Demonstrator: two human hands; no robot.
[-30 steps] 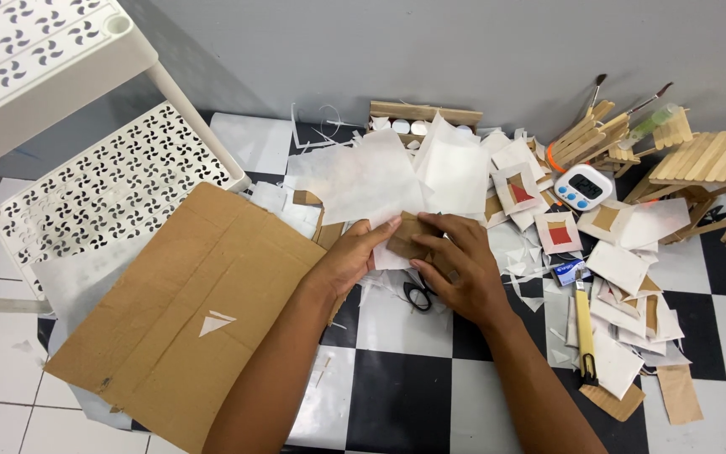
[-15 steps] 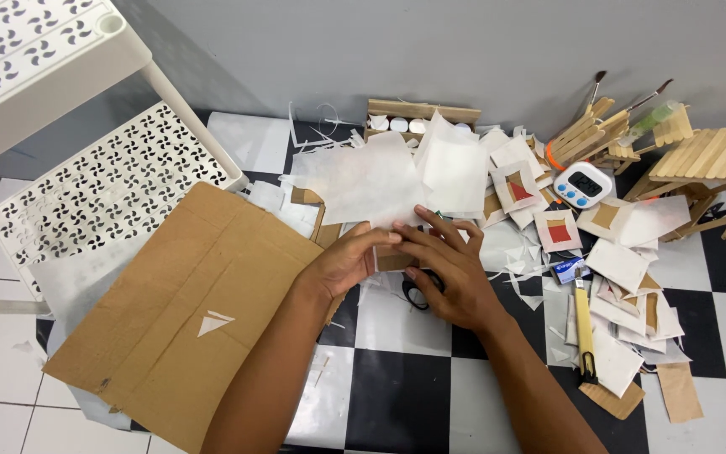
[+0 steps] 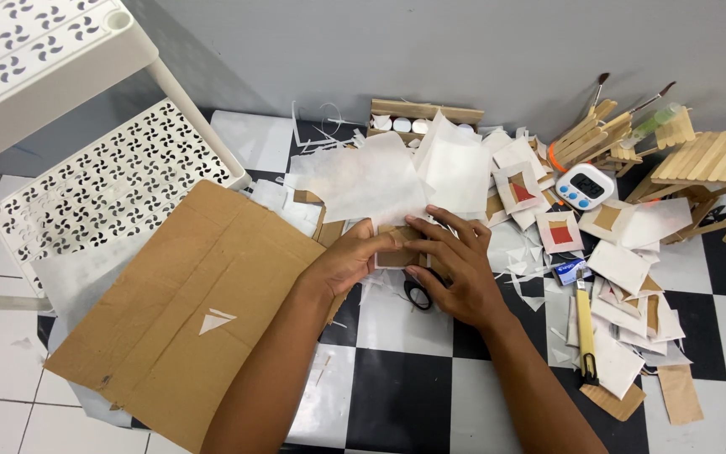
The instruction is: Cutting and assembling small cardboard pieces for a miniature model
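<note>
Both hands meet over a small brown cardboard piece (image 3: 398, 246) with white paper around it, lying on the black-and-white checkered floor. My left hand (image 3: 348, 261) pinches its left edge with thumb and fingers. My right hand (image 3: 457, 262) lies flat over its right side, fingers spread and pressing down. Black-handled scissors (image 3: 418, 294) lie on the floor just under my right palm, partly hidden. Thin white tissue sheets (image 3: 380, 178) lie directly behind the hands.
A large flat cardboard sheet (image 3: 186, 303) lies at left. A white perforated plastic rack (image 3: 86, 185) stands behind it. At right: paper squares with brown and red centres (image 3: 560, 233), a small digital timer (image 3: 586, 186), a yellow utility knife (image 3: 585, 328), brushes and ice-cream-stick structures (image 3: 716, 160).
Both hands have stayed on the small cardboard piece. My right hand's fingers have spread flatter over it, and the piece now shows more between the hands.
</note>
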